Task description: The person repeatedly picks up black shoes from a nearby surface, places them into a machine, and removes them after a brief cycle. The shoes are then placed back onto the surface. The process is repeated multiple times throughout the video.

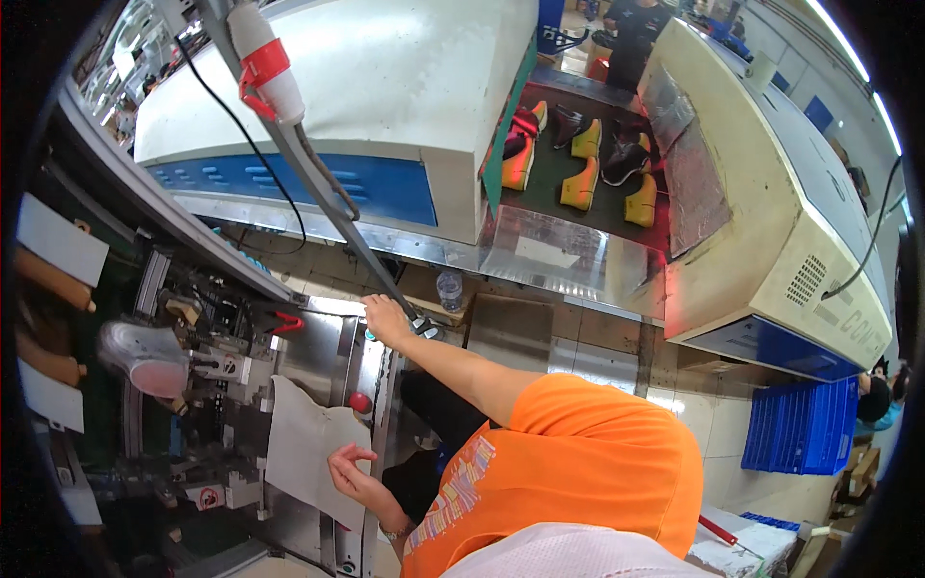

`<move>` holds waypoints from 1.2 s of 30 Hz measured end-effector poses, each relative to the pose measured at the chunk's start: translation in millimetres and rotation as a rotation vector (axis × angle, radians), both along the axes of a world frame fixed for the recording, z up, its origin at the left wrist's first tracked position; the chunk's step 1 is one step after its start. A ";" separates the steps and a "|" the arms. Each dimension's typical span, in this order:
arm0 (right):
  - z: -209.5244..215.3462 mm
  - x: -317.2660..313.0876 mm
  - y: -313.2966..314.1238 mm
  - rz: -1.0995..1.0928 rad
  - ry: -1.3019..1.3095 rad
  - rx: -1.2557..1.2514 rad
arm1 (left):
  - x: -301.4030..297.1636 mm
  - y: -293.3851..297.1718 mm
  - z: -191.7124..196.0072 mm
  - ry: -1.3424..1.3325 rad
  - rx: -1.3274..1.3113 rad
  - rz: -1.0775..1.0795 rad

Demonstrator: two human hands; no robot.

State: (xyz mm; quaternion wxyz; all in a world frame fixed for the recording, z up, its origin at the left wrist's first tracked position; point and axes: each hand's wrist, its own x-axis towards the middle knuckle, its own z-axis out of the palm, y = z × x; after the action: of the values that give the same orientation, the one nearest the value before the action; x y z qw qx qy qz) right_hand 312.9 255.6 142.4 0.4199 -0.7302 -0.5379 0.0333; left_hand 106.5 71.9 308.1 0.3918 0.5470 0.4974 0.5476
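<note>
My right hand rests at the metal front edge of a machine, beside a small green button. Its fingers bend down there and their tips are hidden. Lower in the view, my left hand hovers over a light grey sheet with loosely bent fingers, apart and with nothing visible in them. Between the two hands a red round button sits on the machine's metal front. On the left, a rounded, clear-covered part with a pinkish face juts from the machine's dark mechanism.
Yellow-and-dark shoes stand on a conveyor, lit red, between two cream machine housings. A grey metal post slants down near my right hand. A clear cup stands behind it. Blue crates are stacked at right; a person stands beyond.
</note>
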 end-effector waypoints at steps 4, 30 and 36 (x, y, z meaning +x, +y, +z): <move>-34.8 2.2 14.2 -0.004 0.015 -0.004 | -1.5 -1.3 5.4 0.029 0.037 0.025; 2.2 -1.4 -4.5 0.099 -0.036 -0.054 | -252.1 23.1 249.5 0.745 0.824 1.004; 0.3 4.3 -3.3 0.127 -0.023 -0.055 | -289.4 40.9 283.9 1.219 0.959 0.875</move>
State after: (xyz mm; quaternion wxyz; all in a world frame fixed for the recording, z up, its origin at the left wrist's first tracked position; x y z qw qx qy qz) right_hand 317.2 252.3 142.8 0.3905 -0.7064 -0.5866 0.0665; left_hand -182.9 112.8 592.0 -0.4562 0.6096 0.5011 0.4113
